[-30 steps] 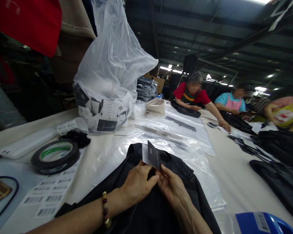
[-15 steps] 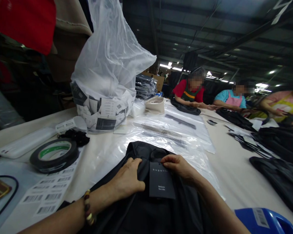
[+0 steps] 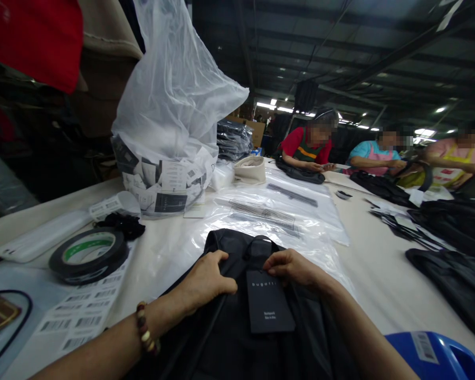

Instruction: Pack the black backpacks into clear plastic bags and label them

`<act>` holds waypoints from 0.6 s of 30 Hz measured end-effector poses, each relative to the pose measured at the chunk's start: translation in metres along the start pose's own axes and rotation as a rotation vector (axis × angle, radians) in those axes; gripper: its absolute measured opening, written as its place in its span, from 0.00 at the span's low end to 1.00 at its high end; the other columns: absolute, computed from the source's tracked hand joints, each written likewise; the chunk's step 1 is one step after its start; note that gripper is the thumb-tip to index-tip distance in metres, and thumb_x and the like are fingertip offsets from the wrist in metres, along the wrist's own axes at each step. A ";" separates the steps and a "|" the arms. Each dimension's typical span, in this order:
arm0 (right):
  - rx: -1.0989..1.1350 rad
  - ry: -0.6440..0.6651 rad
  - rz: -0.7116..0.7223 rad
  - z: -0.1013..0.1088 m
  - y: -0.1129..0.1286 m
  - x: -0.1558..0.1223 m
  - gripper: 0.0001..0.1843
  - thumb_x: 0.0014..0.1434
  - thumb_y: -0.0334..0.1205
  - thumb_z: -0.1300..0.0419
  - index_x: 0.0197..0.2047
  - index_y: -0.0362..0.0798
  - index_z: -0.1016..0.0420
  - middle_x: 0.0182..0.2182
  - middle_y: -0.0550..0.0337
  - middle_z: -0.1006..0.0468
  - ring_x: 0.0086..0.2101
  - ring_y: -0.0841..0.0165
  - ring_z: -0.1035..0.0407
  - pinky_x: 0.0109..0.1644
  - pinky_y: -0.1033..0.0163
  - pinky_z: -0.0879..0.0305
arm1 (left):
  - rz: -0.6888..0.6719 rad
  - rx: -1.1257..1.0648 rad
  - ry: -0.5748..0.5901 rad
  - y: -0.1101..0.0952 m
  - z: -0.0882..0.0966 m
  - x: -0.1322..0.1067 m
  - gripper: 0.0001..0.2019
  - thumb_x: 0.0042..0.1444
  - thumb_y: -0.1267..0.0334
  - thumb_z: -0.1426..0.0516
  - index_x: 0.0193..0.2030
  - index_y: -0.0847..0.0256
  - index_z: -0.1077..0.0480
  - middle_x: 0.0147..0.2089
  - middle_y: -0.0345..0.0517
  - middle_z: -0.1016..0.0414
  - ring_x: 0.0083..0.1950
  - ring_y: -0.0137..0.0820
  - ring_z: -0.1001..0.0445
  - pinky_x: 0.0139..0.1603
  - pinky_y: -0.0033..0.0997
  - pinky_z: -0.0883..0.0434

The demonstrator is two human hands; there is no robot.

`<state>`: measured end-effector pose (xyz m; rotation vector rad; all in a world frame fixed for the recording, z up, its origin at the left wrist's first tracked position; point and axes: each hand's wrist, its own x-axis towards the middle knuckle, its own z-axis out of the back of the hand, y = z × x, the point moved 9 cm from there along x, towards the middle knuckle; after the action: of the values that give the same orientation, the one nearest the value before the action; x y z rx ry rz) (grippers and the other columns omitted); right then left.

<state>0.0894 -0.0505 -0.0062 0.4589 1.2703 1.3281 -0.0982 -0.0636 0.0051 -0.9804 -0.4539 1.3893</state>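
Observation:
A black backpack (image 3: 231, 343) with a soft, smooth surface lies in front of me, its top toward the far side. A dark hang tag (image 3: 269, 311) with pale lettering rests on its front, below a small top loop (image 3: 263, 244). My right hand (image 3: 291, 269) pinches the tag's upper edge between thumb and fingers. On the backpack's upper left lies my left hand (image 3: 206, 282), thumb and forefinger spread apart, the other fingers partly hidden. Clear plastic bags (image 3: 237, 211) lie flat beyond the backpack.
At left are black tape (image 3: 89, 256), barcode label sheets (image 3: 79, 316) and a phone (image 3: 0, 316). A plastic bag of tags (image 3: 170, 179) stands behind. A blue container (image 3: 435, 353) and black bags (image 3: 455, 295) are at right. Co-workers (image 3: 309, 148) work across the table.
The hang tag has shifted slightly right and down with my right hand. The top loop now stands up more visibly. My left hand stays at nearly the same spot on the backpack.

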 end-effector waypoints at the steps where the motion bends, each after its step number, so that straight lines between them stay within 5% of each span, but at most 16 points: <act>1: 0.002 -0.006 -0.005 -0.002 0.001 0.000 0.06 0.38 0.32 0.41 0.25 0.45 0.26 0.19 0.67 0.30 0.19 0.76 0.40 0.21 0.70 0.41 | -0.004 0.008 -0.003 -0.001 0.000 0.000 0.35 0.33 0.66 0.38 0.54 0.65 0.36 0.53 0.53 0.31 0.54 0.40 0.33 0.53 0.30 0.34; 6: 0.000 -0.140 -0.017 -0.029 -0.003 0.004 0.05 0.45 0.29 0.45 0.29 0.44 0.31 0.21 0.67 0.32 0.18 0.75 0.35 0.24 0.68 0.36 | -0.084 0.233 -0.010 -0.008 -0.010 -0.011 0.34 0.38 0.63 0.39 0.56 0.68 0.39 0.52 0.55 0.33 0.52 0.38 0.32 0.52 0.30 0.34; 9: -0.058 -0.288 0.017 -0.041 -0.006 0.003 0.07 0.49 0.27 0.48 0.31 0.46 0.34 0.24 0.64 0.31 0.22 0.72 0.31 0.29 0.65 0.33 | -0.227 0.501 -0.006 -0.017 -0.021 -0.026 0.29 0.48 0.59 0.43 0.57 0.67 0.39 0.54 0.57 0.34 0.55 0.42 0.33 0.56 0.39 0.35; 14: -0.262 -0.501 0.191 -0.029 0.015 -0.020 0.08 0.49 0.25 0.45 0.31 0.47 0.31 0.34 0.56 0.29 0.40 0.62 0.32 0.50 0.55 0.38 | -0.486 0.801 0.054 -0.011 -0.047 -0.036 0.34 0.54 0.51 0.45 0.65 0.59 0.49 0.68 0.58 0.55 0.68 0.50 0.56 0.63 0.56 0.47; 18: -0.425 -0.617 0.377 -0.020 0.031 -0.053 0.08 0.53 0.27 0.46 0.36 0.47 0.30 0.38 0.54 0.29 0.42 0.63 0.34 0.49 0.57 0.38 | -0.626 0.850 0.054 0.006 -0.062 -0.031 0.36 0.53 0.47 0.46 0.66 0.55 0.53 0.69 0.56 0.60 0.68 0.51 0.60 0.63 0.59 0.49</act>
<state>0.0710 -0.0966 0.0358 0.7528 0.3862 1.5553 -0.0598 -0.1120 -0.0258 -0.1417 -0.0761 0.8342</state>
